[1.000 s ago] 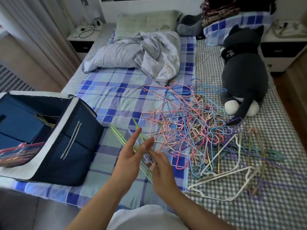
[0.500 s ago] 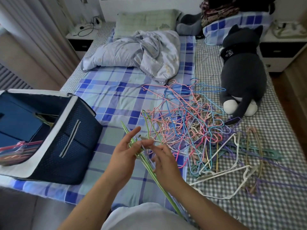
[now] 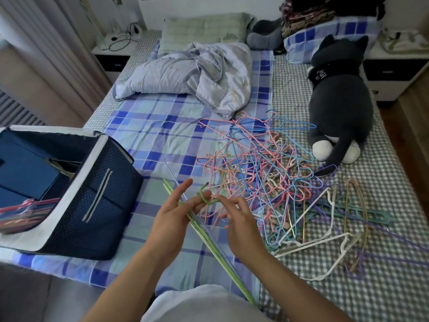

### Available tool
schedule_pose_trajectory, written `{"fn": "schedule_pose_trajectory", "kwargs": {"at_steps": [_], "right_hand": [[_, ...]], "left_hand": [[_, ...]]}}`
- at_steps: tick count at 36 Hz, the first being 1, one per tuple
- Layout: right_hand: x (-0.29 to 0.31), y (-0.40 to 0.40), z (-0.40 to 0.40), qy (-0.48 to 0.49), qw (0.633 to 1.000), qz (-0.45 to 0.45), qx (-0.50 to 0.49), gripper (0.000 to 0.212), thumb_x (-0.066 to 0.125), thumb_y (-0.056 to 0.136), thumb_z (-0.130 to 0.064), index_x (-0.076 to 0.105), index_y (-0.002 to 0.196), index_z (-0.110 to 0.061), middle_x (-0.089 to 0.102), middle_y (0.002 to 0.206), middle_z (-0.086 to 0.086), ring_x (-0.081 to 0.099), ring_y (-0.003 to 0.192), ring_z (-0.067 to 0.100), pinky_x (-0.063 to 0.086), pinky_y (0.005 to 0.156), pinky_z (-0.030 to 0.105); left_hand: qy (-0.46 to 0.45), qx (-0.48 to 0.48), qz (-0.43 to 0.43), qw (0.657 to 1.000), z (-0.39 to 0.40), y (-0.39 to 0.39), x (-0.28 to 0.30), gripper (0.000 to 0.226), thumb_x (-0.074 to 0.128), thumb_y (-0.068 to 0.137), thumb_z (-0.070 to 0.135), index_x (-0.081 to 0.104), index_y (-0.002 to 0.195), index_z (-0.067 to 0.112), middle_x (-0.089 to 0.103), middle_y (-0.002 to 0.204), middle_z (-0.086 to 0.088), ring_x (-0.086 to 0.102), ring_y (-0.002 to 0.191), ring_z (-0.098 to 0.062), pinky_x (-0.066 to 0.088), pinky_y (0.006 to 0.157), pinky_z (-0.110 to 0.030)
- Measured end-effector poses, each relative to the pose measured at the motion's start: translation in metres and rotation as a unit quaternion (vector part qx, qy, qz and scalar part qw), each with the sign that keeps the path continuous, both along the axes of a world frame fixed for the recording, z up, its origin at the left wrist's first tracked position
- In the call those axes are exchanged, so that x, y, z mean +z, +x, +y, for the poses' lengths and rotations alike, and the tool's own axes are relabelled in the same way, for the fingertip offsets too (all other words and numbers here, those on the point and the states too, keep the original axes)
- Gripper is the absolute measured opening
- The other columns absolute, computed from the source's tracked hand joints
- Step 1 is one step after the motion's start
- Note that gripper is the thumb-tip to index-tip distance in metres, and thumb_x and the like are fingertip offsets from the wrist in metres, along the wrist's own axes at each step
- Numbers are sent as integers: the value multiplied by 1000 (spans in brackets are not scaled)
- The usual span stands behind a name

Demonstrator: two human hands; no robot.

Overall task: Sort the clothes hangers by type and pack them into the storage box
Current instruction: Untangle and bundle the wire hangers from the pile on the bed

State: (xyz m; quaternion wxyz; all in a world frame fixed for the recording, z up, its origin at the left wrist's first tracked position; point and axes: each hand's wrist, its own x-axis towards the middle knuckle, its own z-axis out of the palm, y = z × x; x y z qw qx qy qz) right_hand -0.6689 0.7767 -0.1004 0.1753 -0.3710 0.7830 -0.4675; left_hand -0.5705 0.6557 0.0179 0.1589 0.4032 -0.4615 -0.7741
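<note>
At lower centre, the left hand (image 3: 173, 219) holds a bundle of green hangers (image 3: 209, 247) across loosely curled fingers; the right hand (image 3: 239, 219) pinches their hooks. Thin, light and springy, they look prone to snagging; best gripped at the hooks. The pile (image 3: 267, 170) lies centre-right, the box (image 3: 76, 198) left.

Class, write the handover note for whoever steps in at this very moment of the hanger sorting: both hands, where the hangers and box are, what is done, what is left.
Left hand: holds a bundle of green hangers, hooks looped over its fingers.
Right hand: fingertips at the green hook, apparently pinching it.
Storage box: open on the bed's left side; some coloured hangers already inside.
Left: add the green bundle, then sort the tangled pink and blue wire pile and the white plastic hangers.
</note>
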Motion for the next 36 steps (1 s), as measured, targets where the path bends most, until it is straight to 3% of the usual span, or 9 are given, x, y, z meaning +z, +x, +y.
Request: {"fn": "schedule_pose_trajectory", "kwargs": {"at_steps": [4,8,13,16,19,21,24,26,36], "right_hand": [[6,4,-1,16,997,-23,70,58,45,91,11,59,135,-24,49,120,-5,52,101,11,45,86,23],[-3,18,-3,33,992,-19,118,82,46,86,12,41,145,-45,47,112,-9,55,101,11,50,89,34],[-10,0,4,104,974,-126,155,51,55,102,-25,42,151,-24,47,135,-1,47,122,7,30,98,6],[-39,-31,21,175,961,-210,47,49,56,101,-35,48,146,-16,49,133,4,50,124,15,40,104,28],[-82,-72,51,231,938,-205,-159,21,50,102,-19,63,113,-6,55,98,5,60,88,22,47,73,32],[-103,-96,77,279,900,-204,-266,24,52,99,-13,59,121,-8,61,106,11,63,82,25,47,62,31],[-122,-118,106,311,832,-327,-324,58,50,100,-9,30,155,-12,49,143,16,61,109,34,52,88,44],[-130,-121,115,294,803,-404,-323,56,49,100,-10,31,153,-8,55,124,16,59,108,35,48,101,51],[-119,-100,105,157,838,-370,-369,27,50,105,-30,70,105,-12,67,98,14,65,79,27,52,64,39]], "left_hand": [[20,5,19,1000,-1,-1,-4,41,51,100,3,57,139,16,73,116,-23,70,115,-31,46,104,-40],[4,-19,12,1000,3,-3,-12,42,49,100,0,57,139,15,72,115,-25,69,114,-32,48,102,-43],[-11,-17,-16,1000,-2,8,-28,40,47,100,0,59,136,13,73,115,-24,69,115,-31,43,107,-46],[-19,-18,-28,999,-2,12,-33,38,48,99,3,59,135,10,74,115,-21,70,114,-23,38,114,-47],[-29,-4,-34,999,-4,14,-38,35,46,101,2,61,131,7,75,112,-20,71,110,-19,37,113,-42],[-34,10,-38,999,-6,15,-41,32,45,102,1,62,128,6,75,111,-21,69,115,-24,38,113,-41],[-40,20,-48,998,-9,19,-46,30,44,102,2,63,125,5,74,112,-23,66,120,-29,38,113,-43],[-43,22,-58,997,-9,22,-49,30,44,103,3,63,126,4,74,113,-22,64,122,-31,38,113,-43],[-50,39,-65,996,-9,23,-53,27,45,103,2,63,124,2,75,111,-22,67,116,-32,36,117,-46]]}}
